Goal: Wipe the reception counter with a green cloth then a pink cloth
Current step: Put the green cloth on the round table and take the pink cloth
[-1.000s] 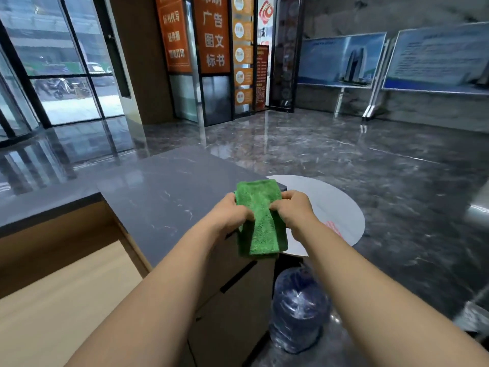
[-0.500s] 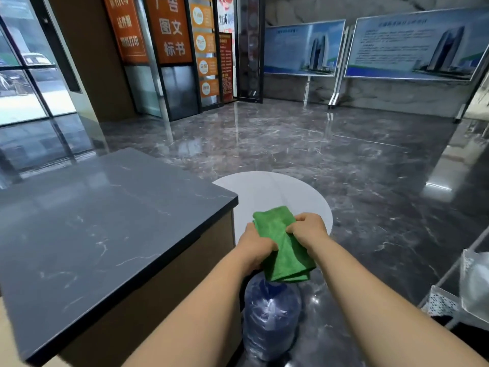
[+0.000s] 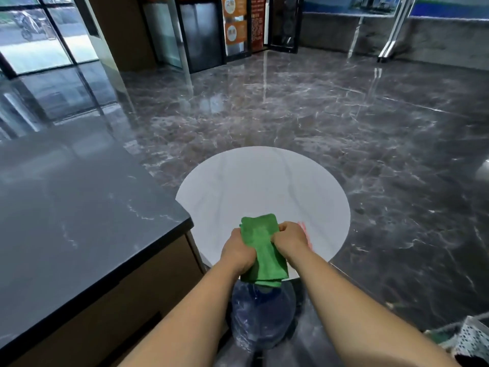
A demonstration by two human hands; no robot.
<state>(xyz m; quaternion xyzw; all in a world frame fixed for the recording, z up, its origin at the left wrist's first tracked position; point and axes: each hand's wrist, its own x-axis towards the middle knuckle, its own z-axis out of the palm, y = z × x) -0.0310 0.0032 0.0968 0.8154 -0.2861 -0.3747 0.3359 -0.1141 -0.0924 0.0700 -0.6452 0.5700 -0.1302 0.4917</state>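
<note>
Green cloth [image 3: 263,250], folded, held up in the air between both hands, over the near rim of a white round table [image 3: 264,186]. Left hand [image 3: 239,250] fisted around the cloth's left edge, fingers curled fully closed on the fabric. Right hand [image 3: 289,238] likewise clenched on the right edge, knuckles up. The two fists sit close together with the cloth bunched between them; its lower end hangs free below the hands, above a blue water jug [image 3: 262,316] standing on the floor.

Reception counter [image 3: 79,207], dark grey stone top, lies to the left, well apart from the cloth; its corner edge points toward the round table and stops just beside the table's left rim. Counter top bare. Pink cloth [image 3: 304,230] only partly seen as a pink strip on the table just behind the right hand, mostly hidden. Wide open marble floor [image 3: 370,128] ahead and to the right. White perforated basket [image 3: 473,340] at bottom right corner.

Count: two hands, one green cloth, one pink cloth, one round table, one jug, one counter.
</note>
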